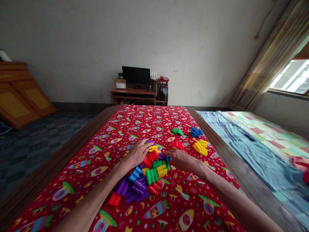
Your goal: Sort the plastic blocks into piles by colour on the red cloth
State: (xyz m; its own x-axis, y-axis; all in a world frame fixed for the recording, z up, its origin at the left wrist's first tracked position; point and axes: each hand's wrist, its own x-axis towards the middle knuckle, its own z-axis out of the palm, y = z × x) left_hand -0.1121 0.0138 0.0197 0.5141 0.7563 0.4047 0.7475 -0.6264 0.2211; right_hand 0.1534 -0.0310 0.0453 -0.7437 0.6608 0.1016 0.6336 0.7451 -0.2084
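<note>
A mixed pile of red, yellow, green, blue and purple plastic blocks (pixel 152 176), each formed of joined tubes, lies between the forearms and extends nearer than both hands. The left hand (pixel 137 153) is positioned over the far left side of the pile, its fingers at a purple block (pixel 150 141). The right hand (pixel 178 157) is positioned at the far right side, its fingertips at a blue block (pixel 168 158). The hands are apart from each other; whether either is clamped on a block cannot be told.

Beyond the pile, to its right, are single-colour groups: red blocks (pixel 177 145), green blocks (pixel 178 131), blue blocks (pixel 196 131) and yellow blocks (pixel 201 147).

The red, rocket-printed cloth (pixel 145 122) offers room for movement left of the pile and beyond it. Dark brown wooden borders of the worktop (pixel 58 161) run well apart from the pile on both sides. Right of the pile, past the border, is a bed with a light blue cover (pixel 241 141).
</note>
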